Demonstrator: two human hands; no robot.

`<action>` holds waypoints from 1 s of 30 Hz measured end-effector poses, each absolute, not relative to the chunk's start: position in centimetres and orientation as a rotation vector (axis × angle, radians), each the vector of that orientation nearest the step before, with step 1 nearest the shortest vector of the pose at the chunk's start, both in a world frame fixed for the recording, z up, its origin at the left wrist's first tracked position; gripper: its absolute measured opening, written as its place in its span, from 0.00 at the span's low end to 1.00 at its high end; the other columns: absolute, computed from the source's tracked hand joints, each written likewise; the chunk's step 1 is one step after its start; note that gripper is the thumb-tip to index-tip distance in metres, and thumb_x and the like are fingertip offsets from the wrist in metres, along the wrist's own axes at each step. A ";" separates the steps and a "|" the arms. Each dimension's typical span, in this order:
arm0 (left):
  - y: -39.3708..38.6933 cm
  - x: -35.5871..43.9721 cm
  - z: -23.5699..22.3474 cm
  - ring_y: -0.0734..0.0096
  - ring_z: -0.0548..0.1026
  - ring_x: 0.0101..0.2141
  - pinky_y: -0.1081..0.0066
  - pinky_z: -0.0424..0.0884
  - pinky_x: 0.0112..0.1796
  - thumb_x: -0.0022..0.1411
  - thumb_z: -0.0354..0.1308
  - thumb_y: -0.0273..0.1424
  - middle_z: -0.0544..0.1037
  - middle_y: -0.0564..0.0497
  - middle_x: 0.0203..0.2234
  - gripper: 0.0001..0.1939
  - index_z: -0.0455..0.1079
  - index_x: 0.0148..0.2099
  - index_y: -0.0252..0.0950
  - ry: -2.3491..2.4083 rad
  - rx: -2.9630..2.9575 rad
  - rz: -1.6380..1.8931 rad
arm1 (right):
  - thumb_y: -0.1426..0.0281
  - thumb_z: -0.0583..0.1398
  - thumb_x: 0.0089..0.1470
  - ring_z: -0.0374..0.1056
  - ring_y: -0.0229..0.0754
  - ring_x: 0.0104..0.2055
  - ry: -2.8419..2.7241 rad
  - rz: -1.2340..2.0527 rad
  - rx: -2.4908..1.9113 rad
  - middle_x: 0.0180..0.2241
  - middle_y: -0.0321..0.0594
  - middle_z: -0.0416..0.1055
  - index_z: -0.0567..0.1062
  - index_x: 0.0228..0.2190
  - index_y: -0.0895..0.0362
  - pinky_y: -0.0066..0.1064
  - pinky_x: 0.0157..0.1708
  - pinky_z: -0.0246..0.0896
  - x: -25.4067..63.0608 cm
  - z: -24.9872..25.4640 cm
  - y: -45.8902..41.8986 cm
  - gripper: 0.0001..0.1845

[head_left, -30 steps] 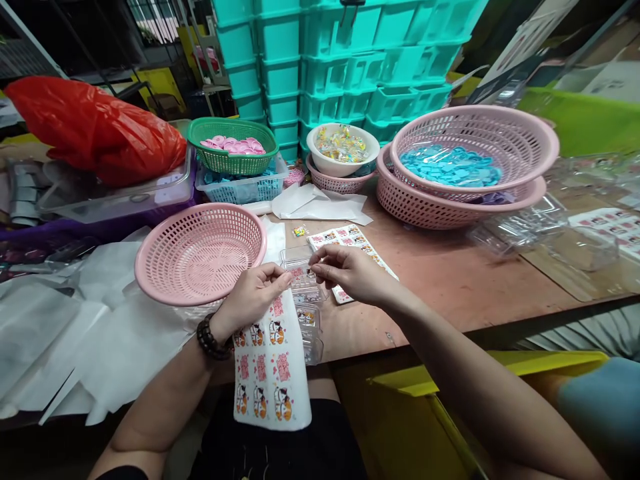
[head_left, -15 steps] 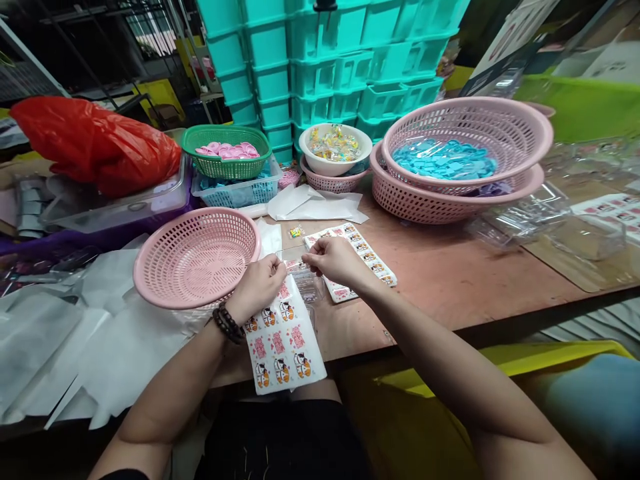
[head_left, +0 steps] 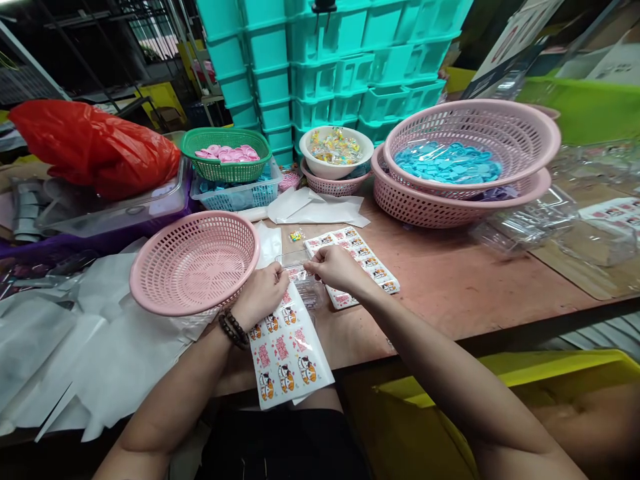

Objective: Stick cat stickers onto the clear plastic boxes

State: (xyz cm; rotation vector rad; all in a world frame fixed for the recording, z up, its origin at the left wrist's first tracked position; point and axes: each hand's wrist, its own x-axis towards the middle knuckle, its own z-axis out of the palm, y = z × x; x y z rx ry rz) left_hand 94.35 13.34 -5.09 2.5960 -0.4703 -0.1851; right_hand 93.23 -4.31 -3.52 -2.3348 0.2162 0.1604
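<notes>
Fingers (head_left: 277,269) of left hand (head_left: 260,295) closed: sticker sheet (head_left: 286,353) gripped at upper end.
Sheet hangs across the near edge of the surface (head_left: 430,280). Right hand (head_left: 336,268): fingers pinched over clear plastic boxes (head_left: 312,295); grasped item cannot be determined. Sticker stack (head_left: 370,257) lies right of the boxes; pink basket (head_left: 195,263) stands left.

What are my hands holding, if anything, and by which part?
Left hand: a sticker sheet, by its upper end. Right hand: pinched, but what it holds, if anything, is unclear.
</notes>
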 end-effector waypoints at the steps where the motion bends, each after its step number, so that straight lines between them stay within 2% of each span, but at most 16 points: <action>1: 13.3 94.3 -5.1 0.68 0.66 0.24 0.70 0.54 0.29 0.67 0.49 0.33 0.65 0.55 0.19 0.13 0.62 0.28 0.39 -0.470 2.595 -0.185 | 0.70 0.62 0.52 0.66 0.37 0.23 0.218 0.165 -2.334 0.17 0.37 0.71 0.69 0.16 0.57 0.27 0.30 0.55 93.2 -3.5 -4.3 0.15; 11: 13.4 94.0 -4.9 0.68 0.66 0.24 0.70 0.54 0.28 0.67 0.48 0.34 0.66 0.56 0.19 0.13 0.59 0.28 0.40 -0.453 2.566 -0.211 | 0.68 0.62 0.52 0.64 0.37 0.24 0.221 0.200 -2.363 0.18 0.35 0.69 0.69 0.17 0.57 0.27 0.26 0.51 93.3 -3.7 -4.6 0.15; 19: 13.4 93.9 -5.0 0.69 0.65 0.24 0.70 0.54 0.29 0.67 0.48 0.33 0.65 0.57 0.19 0.13 0.56 0.28 0.40 -0.441 2.470 -0.247 | 0.67 0.62 0.52 0.65 0.37 0.23 0.215 0.234 -2.318 0.19 0.36 0.72 0.69 0.18 0.57 0.28 0.28 0.53 93.6 -3.9 -4.9 0.15; 24: 13.3 93.9 -5.2 0.69 0.64 0.24 0.70 0.55 0.29 0.66 0.47 0.33 0.65 0.57 0.20 0.13 0.55 0.27 0.40 -0.424 2.428 -0.260 | 0.67 0.62 0.52 0.63 0.36 0.21 0.217 0.263 -2.281 0.17 0.36 0.71 0.68 0.18 0.56 0.28 0.26 0.53 93.8 -3.8 -5.1 0.14; 30: 13.4 93.9 -5.4 0.69 0.65 0.25 0.69 0.55 0.29 0.66 0.46 0.34 0.65 0.56 0.20 0.14 0.54 0.27 0.40 -0.416 2.387 -0.285 | 0.68 0.63 0.51 0.65 0.38 0.23 0.207 0.278 -2.282 0.19 0.37 0.72 0.72 0.21 0.57 0.29 0.26 0.53 93.9 -3.9 -5.3 0.10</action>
